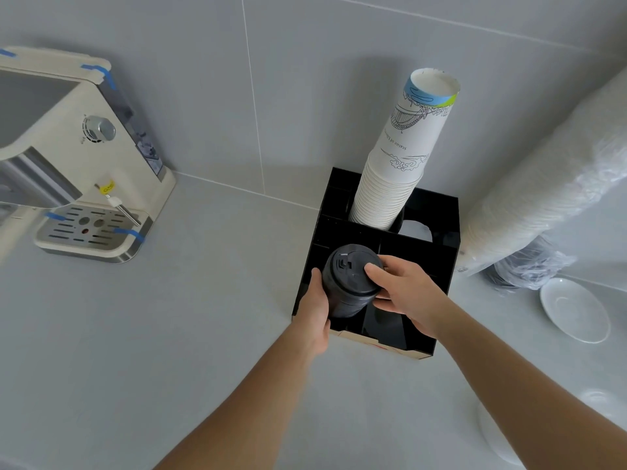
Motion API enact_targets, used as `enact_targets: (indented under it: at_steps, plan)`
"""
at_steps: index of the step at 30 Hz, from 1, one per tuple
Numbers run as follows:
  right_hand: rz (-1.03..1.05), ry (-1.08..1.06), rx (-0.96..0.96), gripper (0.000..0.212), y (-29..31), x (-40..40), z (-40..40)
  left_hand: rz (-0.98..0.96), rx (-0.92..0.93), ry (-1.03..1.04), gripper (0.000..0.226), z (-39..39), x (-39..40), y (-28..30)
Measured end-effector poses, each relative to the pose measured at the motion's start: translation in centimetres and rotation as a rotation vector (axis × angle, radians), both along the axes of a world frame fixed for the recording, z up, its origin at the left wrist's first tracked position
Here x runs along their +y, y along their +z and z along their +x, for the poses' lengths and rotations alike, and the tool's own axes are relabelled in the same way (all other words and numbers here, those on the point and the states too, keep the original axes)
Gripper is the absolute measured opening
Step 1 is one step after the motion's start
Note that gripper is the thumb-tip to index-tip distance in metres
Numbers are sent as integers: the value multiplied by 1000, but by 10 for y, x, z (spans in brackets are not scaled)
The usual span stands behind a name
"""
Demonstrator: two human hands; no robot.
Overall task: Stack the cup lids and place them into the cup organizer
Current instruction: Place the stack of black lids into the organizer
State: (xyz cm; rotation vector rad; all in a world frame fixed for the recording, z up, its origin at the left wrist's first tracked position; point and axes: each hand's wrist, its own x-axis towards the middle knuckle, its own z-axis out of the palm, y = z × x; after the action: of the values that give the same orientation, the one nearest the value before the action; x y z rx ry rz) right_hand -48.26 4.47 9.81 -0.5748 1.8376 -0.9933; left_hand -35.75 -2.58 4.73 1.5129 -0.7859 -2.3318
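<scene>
Both hands are closed on a stack of black cup lids (351, 281) at lower centre of the frame. The left hand (314, 317) wraps the stack's left side, thumb laid upright against its wall, the remaining fingers hidden behind it. The right hand (405, 295) grips from the right, thumb pressed on the top lid near its rim, fingers curled around the far side and underneath. The stack stands roughly upright, its top lid facing the camera, its lower end within the front-left compartment of the black cup organizer (441, 266); whether the bottom rests on the compartment floor cannot be told. The front-right compartment beside it shows only dark interior. In a rear compartment stands a tall stack of white paper cups (397, 171), inverted, printed with line drawings and a blue-green band at the top, leaning toward upper right. Just right of it, inside the organizer, a pale object is partly visible and not identifiable. The organizer sits on a grey counter (169, 334) against a grey tiled wall (305, 79). At right of the frame a long sleeve of white cups in clear plastic wrap (543, 184) leans diagonally, with a white saucer (575, 310) below it. At upper left stands a cream espresso machine (84, 157) with blue tape strips.
</scene>
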Motion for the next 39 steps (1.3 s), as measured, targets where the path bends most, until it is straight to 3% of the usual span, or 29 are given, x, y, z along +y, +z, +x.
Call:
enact_targets:
  at_steps: [13, 22, 32, 39]
  plan:
    - [-19, -24, -31, 19, 3, -13, 8, -23, 27, 154, 58, 2, 4, 0]
    - [3, -40, -57, 10, 6, -13, 9, -41, 98, 48, 65, 24, 9, 11]
    - [-4, -43, -61, 27, 5, -21, 18, -82, 71, 17, 54, 28, 2, 20]
    - [19, -38, -61, 11, 5, -20, 16, -55, 73, 47, 69, 37, 3, 31]
